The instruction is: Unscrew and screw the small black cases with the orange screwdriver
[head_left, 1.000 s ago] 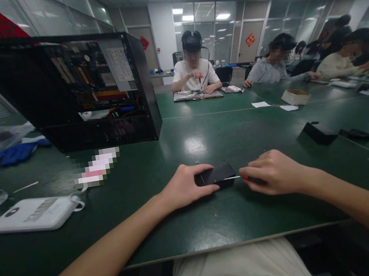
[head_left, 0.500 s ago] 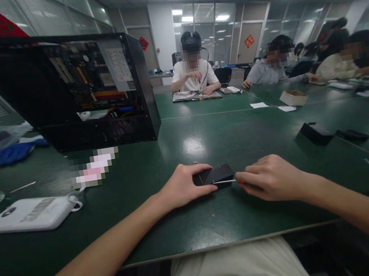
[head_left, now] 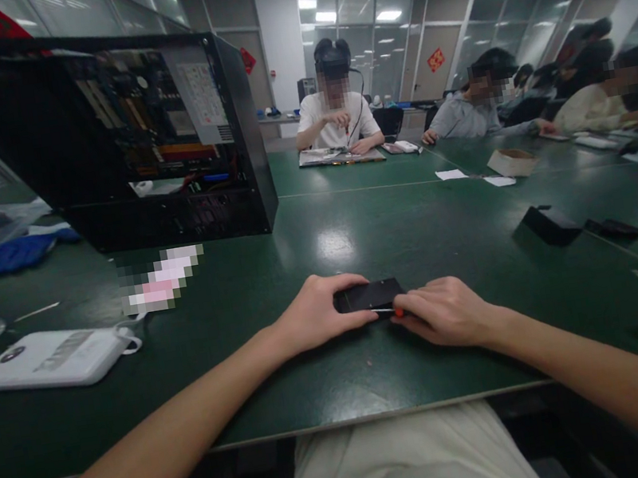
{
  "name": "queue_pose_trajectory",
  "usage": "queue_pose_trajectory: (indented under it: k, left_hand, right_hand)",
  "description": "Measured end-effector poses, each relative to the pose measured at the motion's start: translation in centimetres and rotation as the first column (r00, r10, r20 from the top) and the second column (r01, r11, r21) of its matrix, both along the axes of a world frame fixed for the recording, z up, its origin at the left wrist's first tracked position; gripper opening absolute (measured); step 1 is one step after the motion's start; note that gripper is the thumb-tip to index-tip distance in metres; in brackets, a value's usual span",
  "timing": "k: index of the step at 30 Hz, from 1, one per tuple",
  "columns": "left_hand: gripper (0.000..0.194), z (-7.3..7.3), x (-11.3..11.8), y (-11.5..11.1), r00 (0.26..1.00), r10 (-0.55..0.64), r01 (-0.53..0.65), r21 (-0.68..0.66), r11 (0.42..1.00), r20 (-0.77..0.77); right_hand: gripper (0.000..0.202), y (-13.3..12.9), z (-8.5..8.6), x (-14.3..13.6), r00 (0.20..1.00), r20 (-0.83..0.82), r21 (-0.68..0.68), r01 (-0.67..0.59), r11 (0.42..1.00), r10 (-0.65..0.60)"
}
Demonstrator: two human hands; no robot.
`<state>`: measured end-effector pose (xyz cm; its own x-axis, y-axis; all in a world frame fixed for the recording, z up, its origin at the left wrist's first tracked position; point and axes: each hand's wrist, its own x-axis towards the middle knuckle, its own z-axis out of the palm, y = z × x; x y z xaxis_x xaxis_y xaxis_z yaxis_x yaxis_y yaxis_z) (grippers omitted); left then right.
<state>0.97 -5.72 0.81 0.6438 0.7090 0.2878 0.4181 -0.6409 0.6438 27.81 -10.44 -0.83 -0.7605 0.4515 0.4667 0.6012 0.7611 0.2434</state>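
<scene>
A small black box-shaped part (head_left: 377, 293) lies on the green table (head_left: 342, 385) in front of me. My left hand (head_left: 322, 315) grips its left end between thumb and fingers. In my right hand (head_left: 448, 311) is a screwdriver (head_left: 398, 311) with an orange-red handle and a thin pale shaft. The shaft points left along the near side of the black part, its tip close to my left thumb. My right fingers hide most of the handle and cover the part's right end.
An opened black computer case (head_left: 170, 141) stands at the left back. Nearer are a white power bank (head_left: 53, 359) and blue gloves (head_left: 21, 251). Black pieces (head_left: 550, 225) and a cardboard box (head_left: 513, 162) lie to the right. A person (head_left: 336, 119) works across the table.
My right hand has shifted left with the screwdriver, closer to the black part, so less of the shaft shows. My left hand keeps its hold. The camera view has tilted slightly.
</scene>
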Motion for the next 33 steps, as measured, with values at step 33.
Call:
queue_pose_trajectory:
  k: [33]
  left_hand:
    - [0.028,-2.4,-1.3,7.2,0.972,0.234,-0.229,0.224,0.947,0.002]
  right_hand:
    - [0.024,2.9,-0.3,1.1,0.868,-0.091,-0.422,0.410,0.809,-0.487]
